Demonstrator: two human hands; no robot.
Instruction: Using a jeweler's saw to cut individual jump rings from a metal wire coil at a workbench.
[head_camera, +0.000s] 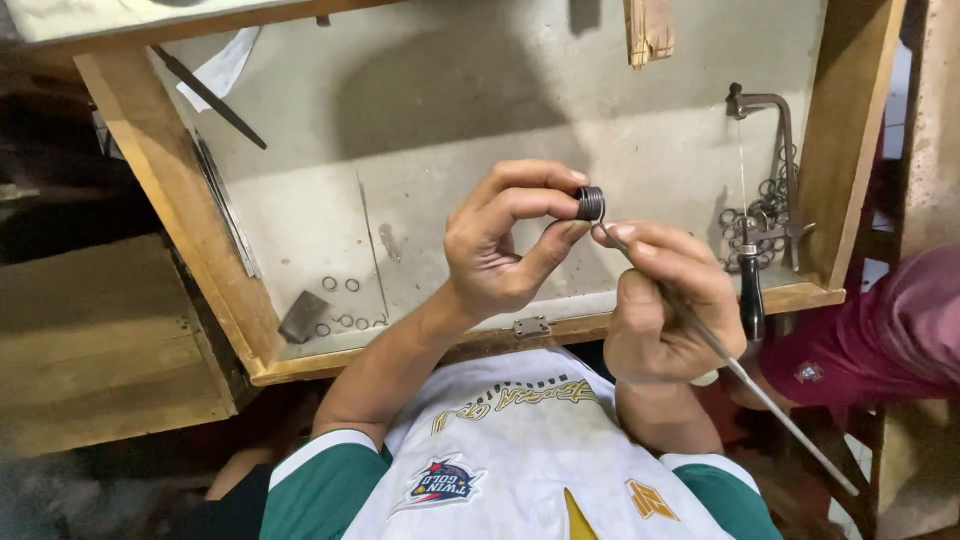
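Observation:
My left hand (500, 245) pinches a small dark coil of wire (590, 203) between thumb and index finger, held up above an open wooden drawer (200, 250). My right hand (665, 300) grips a thin metal rod (760, 390) whose tip meets the coil; the rod's long end slants down to the lower right past my wrist. Both hands hover over the drawer's front edge, close to my chest.
A jeweller's saw (765, 200) with a black handle lies at the drawer's right side on a pile of wire rings (755, 215). Several loose rings (345, 300), a small dark metal piece (303, 317) and thin wires lie at the left. Another person's maroon-clad part (880, 330) is at right.

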